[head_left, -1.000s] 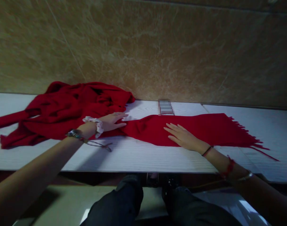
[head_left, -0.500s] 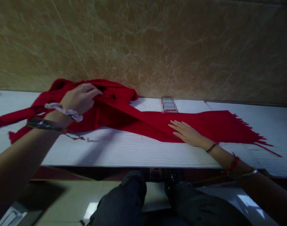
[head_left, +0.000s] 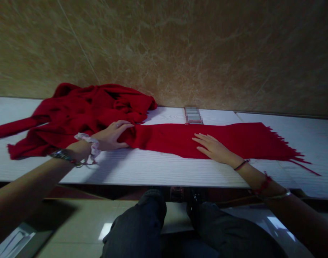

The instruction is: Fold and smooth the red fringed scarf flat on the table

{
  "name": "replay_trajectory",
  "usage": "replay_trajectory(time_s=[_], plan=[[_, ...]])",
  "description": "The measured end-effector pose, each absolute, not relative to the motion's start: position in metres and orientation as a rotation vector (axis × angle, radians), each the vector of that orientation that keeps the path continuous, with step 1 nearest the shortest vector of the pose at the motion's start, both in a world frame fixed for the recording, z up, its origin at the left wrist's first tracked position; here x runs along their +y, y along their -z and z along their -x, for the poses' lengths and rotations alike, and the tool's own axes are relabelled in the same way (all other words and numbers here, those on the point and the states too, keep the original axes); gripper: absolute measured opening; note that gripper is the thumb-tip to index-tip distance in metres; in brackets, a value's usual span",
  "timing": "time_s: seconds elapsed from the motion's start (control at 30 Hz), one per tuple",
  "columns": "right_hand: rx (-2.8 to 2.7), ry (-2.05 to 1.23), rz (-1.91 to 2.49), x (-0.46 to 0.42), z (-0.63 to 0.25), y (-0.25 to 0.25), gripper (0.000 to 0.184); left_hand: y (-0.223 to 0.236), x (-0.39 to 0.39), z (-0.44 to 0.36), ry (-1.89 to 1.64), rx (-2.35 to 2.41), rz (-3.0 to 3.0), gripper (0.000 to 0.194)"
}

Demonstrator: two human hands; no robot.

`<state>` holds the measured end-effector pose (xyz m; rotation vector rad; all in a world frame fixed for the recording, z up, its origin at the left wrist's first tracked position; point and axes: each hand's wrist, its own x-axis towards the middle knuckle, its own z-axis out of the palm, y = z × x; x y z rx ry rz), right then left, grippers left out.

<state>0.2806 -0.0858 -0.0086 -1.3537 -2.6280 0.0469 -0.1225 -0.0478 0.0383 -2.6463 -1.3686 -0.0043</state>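
A long red fringed scarf (head_left: 164, 138) lies along the white wood-grain tabletop (head_left: 158, 172). Its right part is a flat, folded strip ending in fringe, while the left part sits in a loose, crumpled heap. Where the strip meets the heap, my left hand (head_left: 112, 136) rests on the cloth, thumb and fingers apart across the strip; small creases gather by its fingertips. My right hand (head_left: 214, 147) lies flat on the strip's middle with fingers stretched out and open. Some cloth under both hands is hidden.
A brown marbled wall (head_left: 164, 53) rises directly behind the table. A small blurred-out object (head_left: 193, 115) lies between the strip and the wall. My knees (head_left: 150, 211) are below the table's front edge. At lower left stands a box-like thing with pale papers (head_left: 13, 240).
My left hand has let go of the lifted scarf edge and come down rightward and nearer to me. The diagonal fold has flattened into the strip. My right hand has stayed in place.
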Motion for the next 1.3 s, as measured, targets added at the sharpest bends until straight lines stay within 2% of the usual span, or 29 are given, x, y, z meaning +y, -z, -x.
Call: replay_trajectory(time_s=[0.07, 0.17, 0.37, 0.47, 0.67, 0.77, 0.87, 1.0, 1.13, 1.3], plan=[[-2.621, -0.043, 1.347, -0.086, -0.28, 0.008, 0.048, -0.038, -0.052, 0.116, -0.12, -1.375, 2.614, 0.062], [-2.606, -0.037, 1.337, -0.087, -0.279, 0.008, 0.047, -0.049, -0.055, 0.113, -0.253, -1.451, 2.445, 0.057], [-2.6, -0.021, 1.318, -0.087, -0.279, 0.01, 0.045, -0.116, -0.03, 0.128, -0.042, -1.482, 2.158, 0.053], [-2.601, -0.022, 1.313, -0.086, -0.28, 0.011, 0.045, -0.13, -0.01, 0.125, -0.003, -1.4, 2.176, 0.052], [-2.596, -0.031, 1.306, -0.085, -0.28, 0.012, 0.046, -0.069, 0.003, 0.103, -0.358, -1.304, 2.369, 0.052], [-2.592, -0.022, 1.314, -0.085, -0.28, 0.012, 0.045, -0.049, -0.014, 0.09, -0.244, -1.329, 2.358, 0.057], [-2.582, -0.017, 1.316, -0.085, -0.279, 0.012, 0.045, -0.049, -0.04, 0.064, -0.14, -1.195, 2.441, 0.069], [-2.555, -0.014, 1.29, -0.087, -0.278, 0.009, 0.042, -0.045, -0.06, 0.015, -0.232, -0.858, 2.665, 0.052], [-2.591, -0.068, 1.139, -0.093, -0.275, 0.001, 0.039, -0.028, -0.053, -0.012, -0.255, -0.797, 2.65, 0.041], [-2.638, -0.296, 1.016, -0.098, -0.273, -0.004, 0.056, -0.017, -0.039, -0.018, -0.052, -0.863, 2.652, 0.034]])
